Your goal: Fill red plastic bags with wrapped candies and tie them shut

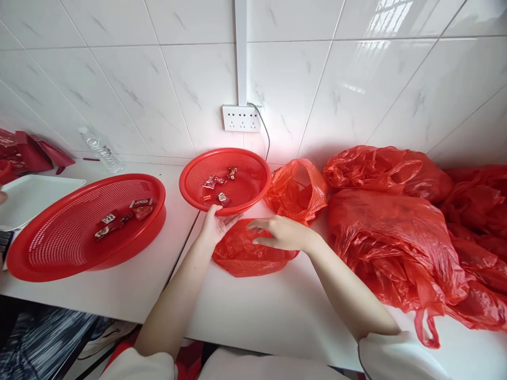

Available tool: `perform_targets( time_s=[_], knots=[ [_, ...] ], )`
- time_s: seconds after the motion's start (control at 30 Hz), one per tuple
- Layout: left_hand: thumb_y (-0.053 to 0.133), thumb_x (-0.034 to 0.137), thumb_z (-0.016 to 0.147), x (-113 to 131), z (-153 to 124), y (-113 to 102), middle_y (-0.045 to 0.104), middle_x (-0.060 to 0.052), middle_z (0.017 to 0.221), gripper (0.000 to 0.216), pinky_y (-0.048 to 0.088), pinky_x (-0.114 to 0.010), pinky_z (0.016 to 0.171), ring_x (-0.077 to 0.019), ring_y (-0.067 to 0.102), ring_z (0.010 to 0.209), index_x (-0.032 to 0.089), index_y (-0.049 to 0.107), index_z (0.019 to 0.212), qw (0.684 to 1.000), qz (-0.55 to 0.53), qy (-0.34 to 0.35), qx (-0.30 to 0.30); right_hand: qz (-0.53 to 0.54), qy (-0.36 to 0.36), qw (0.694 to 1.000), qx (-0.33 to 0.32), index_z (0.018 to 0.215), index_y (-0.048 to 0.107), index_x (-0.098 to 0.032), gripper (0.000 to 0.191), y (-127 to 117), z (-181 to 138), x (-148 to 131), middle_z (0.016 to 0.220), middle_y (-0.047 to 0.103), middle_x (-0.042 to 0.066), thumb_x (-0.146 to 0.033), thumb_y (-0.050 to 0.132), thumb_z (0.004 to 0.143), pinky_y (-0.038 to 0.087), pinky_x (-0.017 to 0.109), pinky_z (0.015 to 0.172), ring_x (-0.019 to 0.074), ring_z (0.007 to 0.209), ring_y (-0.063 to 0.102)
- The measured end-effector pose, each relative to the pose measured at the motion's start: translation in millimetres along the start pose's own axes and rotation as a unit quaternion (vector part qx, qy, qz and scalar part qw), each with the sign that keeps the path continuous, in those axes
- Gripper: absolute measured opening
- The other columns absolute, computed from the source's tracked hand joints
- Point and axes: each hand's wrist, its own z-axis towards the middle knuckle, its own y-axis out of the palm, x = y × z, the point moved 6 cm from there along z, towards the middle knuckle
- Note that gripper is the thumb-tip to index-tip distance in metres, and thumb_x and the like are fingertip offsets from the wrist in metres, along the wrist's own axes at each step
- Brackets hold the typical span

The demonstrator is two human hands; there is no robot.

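My left hand (216, 224) grips the near rim of a small red mesh basket (253, 182), tilted toward me, with several wrapped candies (217, 183) inside. My right hand (279, 233) rests with fingers spread on a flat red plastic bag (241, 258) lying just below the basket. A larger red mesh basket (59, 237) sits to the left and holds a few candies (119, 217).
Several bulging red plastic bags (396, 243) crowd the white counter on the right, one open bag (297, 190) beside the small basket. A white tray (35, 195), a clear bottle (101, 150) and red packaging (27, 150) lie far left. A wall socket (241, 118) hangs above.
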Motion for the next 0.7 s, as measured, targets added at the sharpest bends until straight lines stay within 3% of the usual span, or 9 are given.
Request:
perform_targets(
  time_s=[0.07, 0.2, 0.4, 0.53, 0.7],
  knots=[
    [0.052, 0.021, 0.077, -5.4, 1.0, 4.2, 0.072, -0.012, 0.098, 0.027, 0.058, -0.032, 0.085, -0.0224, 0.069, 0.095, 0.010, 0.064, 0.099, 1.000, -0.013, 0.014, -0.004, 0.017, -0.012, 0.999, 0.026, 0.129, 0.057, -0.023, 0.039, -13.9, 1.2, -7.8, 0.118, 0.068, 0.006, -0.035, 0.055, 0.092, 0.051, 0.032, 0.085, 0.0211, 0.096, 0.068],
    [0.052, 0.018, 0.075, -19.9, -4.1, 4.9, 0.071, -0.008, 0.101, 0.021, 0.056, -0.038, 0.091, -0.0205, 0.067, 0.099, 0.014, 0.062, 0.093, 0.999, -0.025, 0.044, 0.008, 0.041, -0.020, 0.995, 0.090, 0.131, 0.054, -0.026, 0.038, -40.0, -0.5, -10.3, 0.117, 0.069, 0.005, -0.029, 0.053, 0.093, 0.051, 0.033, 0.089, 0.0198, 0.101, 0.067],
    [0.057, 0.020, 0.071, -24.3, -13.4, -1.8, 0.070, -0.006, 0.091, 0.006, 0.054, -0.048, 0.092, -0.0252, 0.064, 0.103, 0.015, 0.057, 0.074, 0.996, 0.016, 0.091, -0.007, 0.025, 0.026, 0.989, 0.143, 0.122, 0.061, -0.022, 0.034, -53.5, -5.5, 17.3, 0.118, 0.068, 0.007, -0.037, 0.054, 0.092, 0.051, 0.036, 0.094, 0.0223, 0.106, 0.065],
    [0.059, 0.018, 0.069, -18.6, -18.7, 2.7, 0.069, -0.004, 0.098, 0.020, 0.056, -0.049, 0.088, -0.0267, 0.062, 0.109, 0.017, 0.062, 0.089, 0.992, 0.034, 0.122, -0.009, 0.011, 0.034, 0.984, 0.174, 0.119, 0.063, -0.021, 0.032, -59.0, -7.6, 32.3, 0.115, 0.068, 0.008, -0.038, 0.053, 0.093, 0.051, 0.038, 0.094, 0.0226, 0.103, 0.065],
    [0.056, 0.018, 0.072, -20.2, -27.3, 15.6, 0.069, -0.006, 0.103, 0.035, 0.057, -0.048, 0.086, -0.0281, 0.062, 0.109, 0.018, 0.063, 0.106, 0.994, 0.045, 0.091, -0.041, -0.029, 0.043, 0.973, 0.226, 0.117, 0.061, -0.022, 0.028, -61.7, -4.2, 40.4, 0.123, 0.062, 0.010, -0.032, 0.048, 0.095, 0.049, 0.042, 0.099, 0.0239, 0.111, 0.061]
  ],
)
